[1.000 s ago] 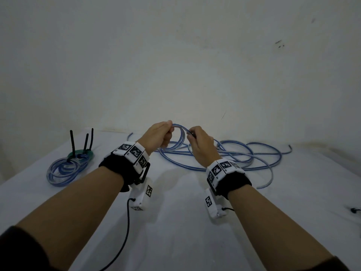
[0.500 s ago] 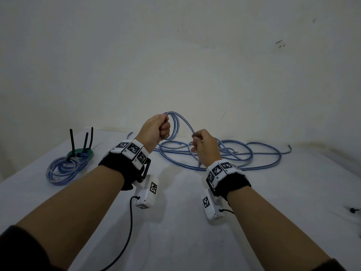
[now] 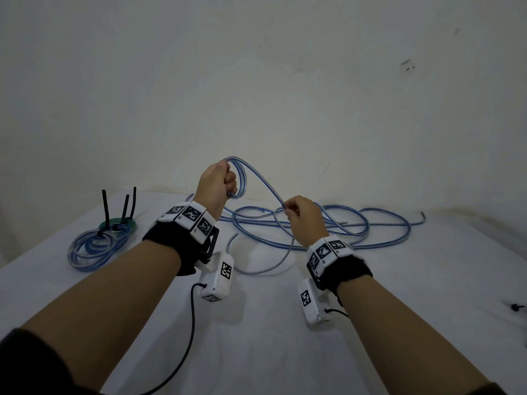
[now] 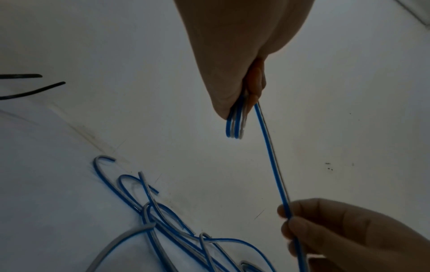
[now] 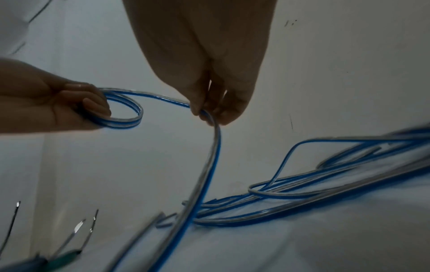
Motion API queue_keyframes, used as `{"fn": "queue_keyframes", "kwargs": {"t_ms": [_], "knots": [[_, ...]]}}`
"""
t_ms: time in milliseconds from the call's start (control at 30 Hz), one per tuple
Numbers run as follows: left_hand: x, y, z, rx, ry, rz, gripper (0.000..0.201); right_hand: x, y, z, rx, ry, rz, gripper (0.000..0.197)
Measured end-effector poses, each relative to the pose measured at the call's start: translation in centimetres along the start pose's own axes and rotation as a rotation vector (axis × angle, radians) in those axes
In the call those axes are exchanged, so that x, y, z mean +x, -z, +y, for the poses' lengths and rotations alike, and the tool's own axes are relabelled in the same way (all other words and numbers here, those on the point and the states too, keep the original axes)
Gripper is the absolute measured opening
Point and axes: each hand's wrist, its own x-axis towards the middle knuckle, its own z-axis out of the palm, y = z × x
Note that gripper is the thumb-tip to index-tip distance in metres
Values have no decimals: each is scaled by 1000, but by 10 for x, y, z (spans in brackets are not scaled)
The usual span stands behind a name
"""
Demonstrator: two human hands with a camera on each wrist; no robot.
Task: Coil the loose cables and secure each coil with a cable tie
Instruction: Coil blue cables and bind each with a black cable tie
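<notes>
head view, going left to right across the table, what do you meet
tied blue coils with upright black cable ties → left hand gripping a small coil → right hand pinching the cable → loose blue cable on the table → small dark object at the right edge

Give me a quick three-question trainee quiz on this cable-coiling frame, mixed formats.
1. True or false: the left hand grips a small coil of blue cable.
2. The right hand pinches: A) a cable tie B) the cable strand running to the coil C) nothing.
3. How many black cable ties stand up from the finished coils at far left?

Key: 1 true; 2 B; 3 three.
</notes>
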Motion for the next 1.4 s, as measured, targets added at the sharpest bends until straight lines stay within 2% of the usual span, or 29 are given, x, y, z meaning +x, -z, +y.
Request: {"fn": "queue_keyframes", "kwargs": {"t_ms": [133, 267, 367, 467, 633, 700, 767, 867, 1000, 1167, 1267, 1400], "knots": [[4, -2, 0, 16, -32, -8, 32, -1, 0, 8, -249, -58, 1, 16], [2, -9, -4, 34, -68, -53, 30, 3, -1, 7, -253, -132, -10, 20], [2, -13, -4, 57, -83, -112, 29, 1, -5, 5, -143, -52, 4, 22], [2, -15, -5, 185, -121, -130, 24, 0, -7, -2, -134, -3, -67, 22], [-6, -18, -13, 402, -307, -125, 22, -4, -9, -20, -125, 97, -260, 24], [-9, -17, -19, 508, -358, -186, 17, -7, -7, -26, -99, 126, -314, 21], [-10, -13, -23, 724, -388, -265, 12, -7, -5, -30, -81, 166, -325, 18], [-12, -4, -25, 1082, -404, -376, 12, -6, -1, -31, -72, 216, -280, 15], [-11, 6, -31, 1275, -344, -432, 19, -3, 1, -28, -78, 259, -174, 14], [-11, 6, -29, 1319, -245, -444, 22, 1, -1, -22, -239, 343, -40, 13], [-16, 1, -22, 1354, -179, -499, 27, 0, -3, -21, -363, 405, 21, 13], [-15, 1, -18, 1355, -183, -519, 34, -1, -3, -20, -497, 426, 54, 19]]}}
